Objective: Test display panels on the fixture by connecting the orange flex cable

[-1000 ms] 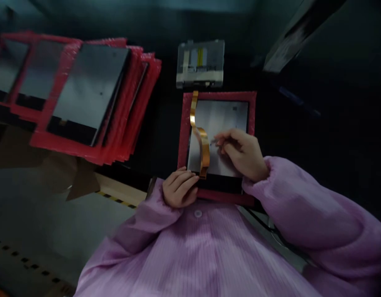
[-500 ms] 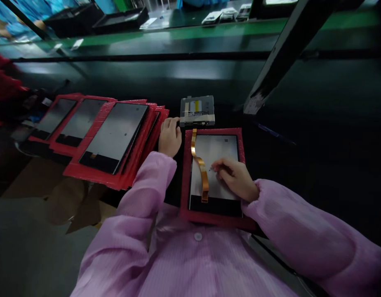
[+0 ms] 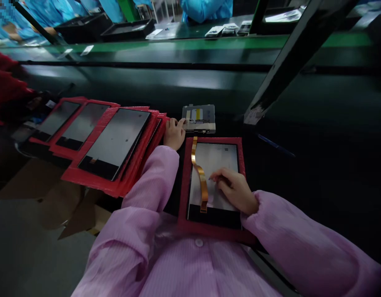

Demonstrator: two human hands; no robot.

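A display panel (image 3: 215,165) lies face down on a red padded sheet (image 3: 184,194) right in front of me. A gold ribbon cable (image 3: 200,175) curls over the panel's left side. My right hand (image 3: 235,189) rests on the panel with its fingers pinched together, on something I cannot make out. My left hand (image 3: 175,132) reaches forward past the sheet, fingers curled, and its fingertips touch the left end of a small grey module (image 3: 199,118) with a yellow label.
To the left a fanned stack of dark panels on red sheets (image 3: 113,142) overlaps along the bench. A slanted black post (image 3: 280,70) rises at the right. A dark conveyor with a green strip (image 3: 178,45) runs behind, with people in blue beyond it.
My left hand left the panel's lower left corner, reached forward, and now touches the grey module. My head lifted, bringing the conveyor into view. My right hand stays on the panel.
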